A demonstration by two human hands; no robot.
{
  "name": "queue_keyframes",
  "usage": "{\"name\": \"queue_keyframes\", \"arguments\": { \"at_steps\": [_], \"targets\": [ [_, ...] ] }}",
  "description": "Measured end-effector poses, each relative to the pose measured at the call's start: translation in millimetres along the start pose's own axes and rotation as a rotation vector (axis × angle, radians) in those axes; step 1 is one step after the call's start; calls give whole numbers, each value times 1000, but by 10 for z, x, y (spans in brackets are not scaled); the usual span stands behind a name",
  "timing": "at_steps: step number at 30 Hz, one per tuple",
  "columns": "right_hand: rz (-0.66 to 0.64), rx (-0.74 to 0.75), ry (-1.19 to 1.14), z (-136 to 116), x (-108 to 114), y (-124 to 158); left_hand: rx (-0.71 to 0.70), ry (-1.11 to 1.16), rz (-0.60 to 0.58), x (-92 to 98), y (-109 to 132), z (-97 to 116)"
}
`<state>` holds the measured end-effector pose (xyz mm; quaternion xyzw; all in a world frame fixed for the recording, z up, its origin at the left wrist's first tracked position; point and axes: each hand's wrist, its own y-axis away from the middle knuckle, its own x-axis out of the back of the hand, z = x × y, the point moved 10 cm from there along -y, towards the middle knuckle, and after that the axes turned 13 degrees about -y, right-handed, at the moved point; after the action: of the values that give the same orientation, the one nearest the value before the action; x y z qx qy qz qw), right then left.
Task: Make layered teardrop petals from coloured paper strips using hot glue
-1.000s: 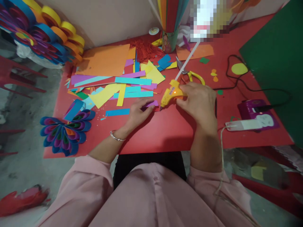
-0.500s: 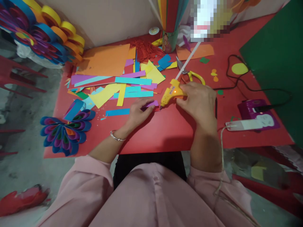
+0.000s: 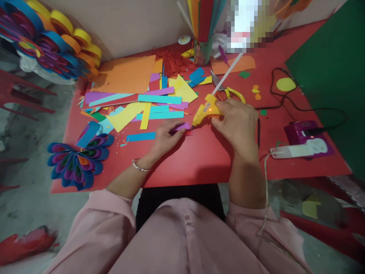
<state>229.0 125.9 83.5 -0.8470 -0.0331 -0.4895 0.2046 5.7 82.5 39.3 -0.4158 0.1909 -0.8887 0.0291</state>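
My right hand point(image 3: 238, 120) is wrapped round a yellow hot glue gun point(image 3: 203, 114), its small light glowing orange and a long white glue stick point(image 3: 228, 74) rising from its back. The gun's nozzle points down and left, close to the end of a purple paper strip point(image 3: 182, 126). My left hand point(image 3: 167, 137) rests low over the table with thumb and fingers closed on that strip. A bit of red paper shows beneath the strip's end; whether it is joined cannot be seen. Left of this hand lies a blue paper strip point(image 3: 141, 136).
Cut paper strips and an orange sheet point(image 3: 125, 74) lie across the red table point(image 3: 196, 167). Yellow-handled scissors point(image 3: 235, 94) sit behind the gun. A looped paper flower point(image 3: 78, 161) stands at left. A purple box point(image 3: 319, 140), a white power strip point(image 3: 293, 153) and a black cord point(image 3: 310, 110) are at right.
The view has shifted slightly. Both hands, the glue gun and the purple strip keep nearly the same places relative to each other.
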Motion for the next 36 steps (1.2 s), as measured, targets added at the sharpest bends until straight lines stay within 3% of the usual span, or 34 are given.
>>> {"name": "queue_keyframes", "arguments": {
  "at_steps": [11, 20, 23, 26, 28, 32, 36],
  "targets": [
    [69, -150, -132, 294, -21, 11, -22, -24, -1, -3, 2, 17],
    [218, -368, -64, 789, 12, -89, -23, -38, 12, -9, 12, -9],
    [254, -375, -36, 777, 71, -69, -43, -21, 29, 0, 16, 7],
    [298, -308, -101, 600, 152, -47, -72, -9, 35, 18, 18, 56],
    [186, -214, -258, 415, 42, -75, -100, -7, 29, 31, 18, 106],
    [-193, -67, -537, 37, -357, -62, -135, -42, -5, 38, 18, 185],
    [-270, -73, -651, -40, -481, -39, -179, -75, -40, 14, 30, 246]
  ]
}}
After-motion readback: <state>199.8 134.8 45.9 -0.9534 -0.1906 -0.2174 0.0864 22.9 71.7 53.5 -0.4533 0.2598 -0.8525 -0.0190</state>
